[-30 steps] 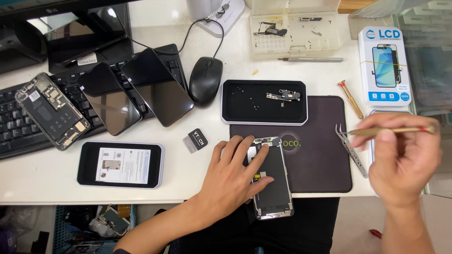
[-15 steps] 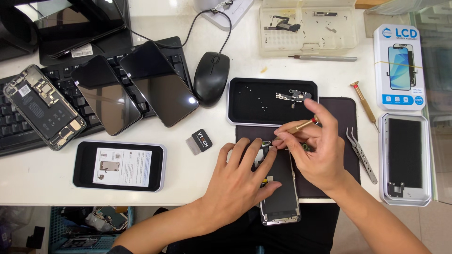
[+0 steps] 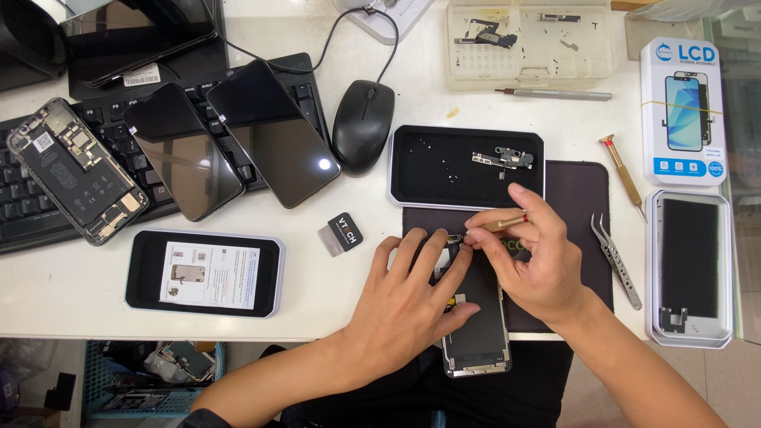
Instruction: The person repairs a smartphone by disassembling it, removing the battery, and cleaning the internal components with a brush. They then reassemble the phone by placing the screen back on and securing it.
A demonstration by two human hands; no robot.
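A phone screen panel (image 3: 478, 333) lies face down on a dark work mat (image 3: 583, 202), its lower end over the table edge. My left hand (image 3: 408, 305) lies flat on the panel and pins it, fingertips near the top end. My right hand (image 3: 535, 257) pinches a thin tool with a brass-coloured shaft (image 3: 507, 223), its tip at the panel's top edge beside my left fingertips. Just beyond the mat sits a black parts tray (image 3: 420, 170) with small metal parts.
Tweezers (image 3: 616, 257) and a small screwdriver (image 3: 622, 170) lie on the right. A screen box (image 3: 683, 111), a foam-lined tray (image 3: 688, 265), a mouse (image 3: 362, 125), a keyboard (image 3: 24, 202) under two dark screens and an opened phone (image 3: 75, 181), and a clear parts box (image 3: 527, 43) surround the mat.
My right hand came in from the far right with the tool and settled at the panel's top edge. My left hand stayed on the panel.
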